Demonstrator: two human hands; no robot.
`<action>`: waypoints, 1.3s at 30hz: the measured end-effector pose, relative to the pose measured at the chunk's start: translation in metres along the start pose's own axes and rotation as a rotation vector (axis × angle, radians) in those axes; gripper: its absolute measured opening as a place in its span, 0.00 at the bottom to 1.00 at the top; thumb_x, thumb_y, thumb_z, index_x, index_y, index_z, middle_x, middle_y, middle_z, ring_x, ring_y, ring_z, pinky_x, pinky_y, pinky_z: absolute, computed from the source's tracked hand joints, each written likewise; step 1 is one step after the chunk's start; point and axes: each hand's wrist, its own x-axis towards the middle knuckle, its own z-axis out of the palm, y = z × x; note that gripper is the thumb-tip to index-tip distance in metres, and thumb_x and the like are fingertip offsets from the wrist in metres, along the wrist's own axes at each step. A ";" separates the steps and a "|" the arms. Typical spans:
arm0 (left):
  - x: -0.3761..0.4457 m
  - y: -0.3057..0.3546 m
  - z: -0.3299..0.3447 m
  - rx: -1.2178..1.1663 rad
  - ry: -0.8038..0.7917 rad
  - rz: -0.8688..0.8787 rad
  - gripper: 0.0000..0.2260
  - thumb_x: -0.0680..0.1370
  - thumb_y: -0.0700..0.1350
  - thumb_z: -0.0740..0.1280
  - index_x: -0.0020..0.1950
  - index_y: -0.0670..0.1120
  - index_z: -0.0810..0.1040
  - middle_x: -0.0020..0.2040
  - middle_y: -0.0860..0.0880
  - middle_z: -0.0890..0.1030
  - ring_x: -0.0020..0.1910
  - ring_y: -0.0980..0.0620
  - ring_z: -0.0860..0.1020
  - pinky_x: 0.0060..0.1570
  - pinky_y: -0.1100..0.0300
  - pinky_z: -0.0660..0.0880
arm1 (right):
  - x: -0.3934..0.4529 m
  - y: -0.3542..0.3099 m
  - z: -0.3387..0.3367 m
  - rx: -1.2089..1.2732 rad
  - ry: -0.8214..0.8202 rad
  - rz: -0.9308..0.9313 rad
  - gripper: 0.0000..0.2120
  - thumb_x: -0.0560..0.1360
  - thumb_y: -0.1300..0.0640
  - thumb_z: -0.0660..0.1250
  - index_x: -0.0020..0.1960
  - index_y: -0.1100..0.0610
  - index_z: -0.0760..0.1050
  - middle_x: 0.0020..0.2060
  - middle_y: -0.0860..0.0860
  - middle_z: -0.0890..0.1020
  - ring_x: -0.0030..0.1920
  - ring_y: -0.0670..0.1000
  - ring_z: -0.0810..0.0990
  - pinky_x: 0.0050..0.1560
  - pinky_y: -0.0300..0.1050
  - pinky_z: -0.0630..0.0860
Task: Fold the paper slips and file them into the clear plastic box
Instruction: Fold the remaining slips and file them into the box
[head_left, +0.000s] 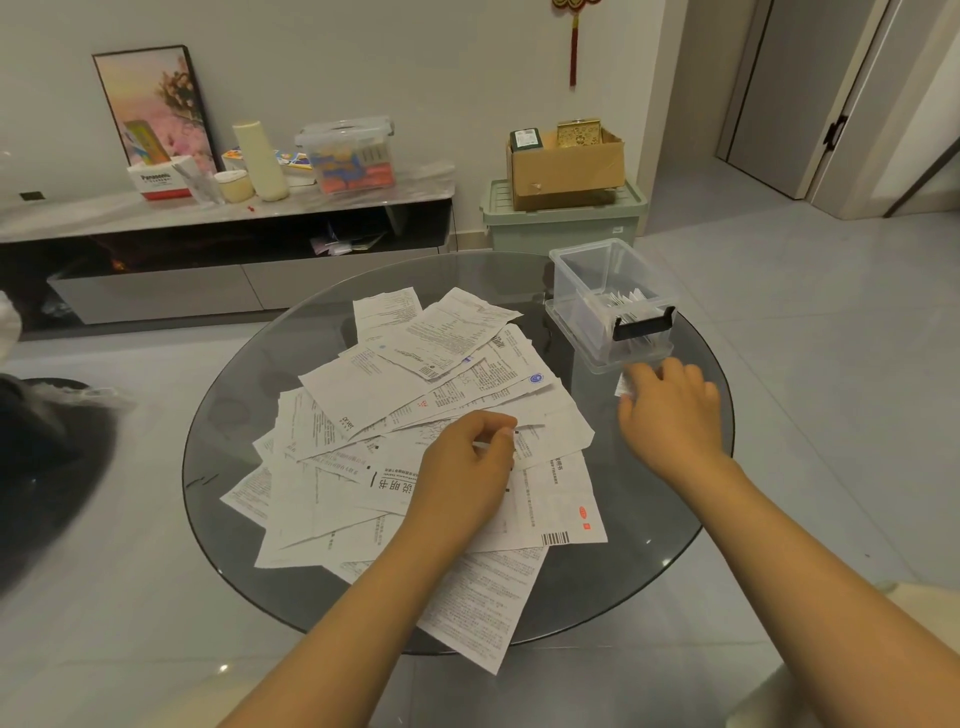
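Here the round, dark glass bench (691, 467) carries a loose heap of paper slips (415, 415) across its middle and near edge, and a clear plastic box (602, 291) at its far right edge. The box is open at the top, with a black clip or handle on its near wall; several folded slips (621, 304) stand or lean inside it, so some filing is done. Judged by the heap, most of the work is left: many sheets lie flat and unfolded, overlapping at all angles.

The left hand (462, 473) rests on the heap near the bench's middle, its fingers curled and its fingertips pinching the edge of one sheet; the grip is closed on that slip. The right hand (670, 405) lies just before the box's near wall, fingers loosely bent, with a small folded slip (623, 387) showing at its fingertips. Whether the fingers hold that slip or only touch it cannot be told, as the hand is blurred.

The slips are thin white paper, creased and printed with small dark text; one bears a barcode (555, 538) and a red mark, another a blue round stamp. The box is rigid, see-through plastic, rectangular with a thick rim. The bench top is smooth and reflective.
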 end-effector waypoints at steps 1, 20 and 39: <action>0.000 0.000 0.000 -0.004 0.000 0.005 0.07 0.79 0.46 0.61 0.52 0.55 0.77 0.47 0.58 0.79 0.48 0.57 0.79 0.48 0.60 0.75 | 0.000 0.000 0.000 -0.002 -0.015 0.007 0.20 0.79 0.54 0.54 0.71 0.53 0.64 0.61 0.56 0.70 0.61 0.57 0.66 0.60 0.49 0.62; -0.002 -0.005 -0.013 0.046 0.002 0.037 0.08 0.79 0.46 0.60 0.55 0.53 0.78 0.47 0.57 0.79 0.43 0.60 0.80 0.34 0.75 0.71 | 0.001 -0.005 0.008 0.235 -0.018 0.038 0.18 0.76 0.68 0.56 0.62 0.58 0.74 0.59 0.53 0.77 0.60 0.57 0.67 0.56 0.46 0.58; -0.004 -0.022 -0.019 0.780 -0.061 0.218 0.25 0.77 0.58 0.61 0.71 0.50 0.64 0.71 0.52 0.64 0.71 0.52 0.60 0.69 0.54 0.55 | -0.048 -0.023 -0.013 0.388 0.043 -0.222 0.15 0.77 0.60 0.61 0.62 0.53 0.76 0.59 0.47 0.78 0.64 0.48 0.67 0.63 0.39 0.52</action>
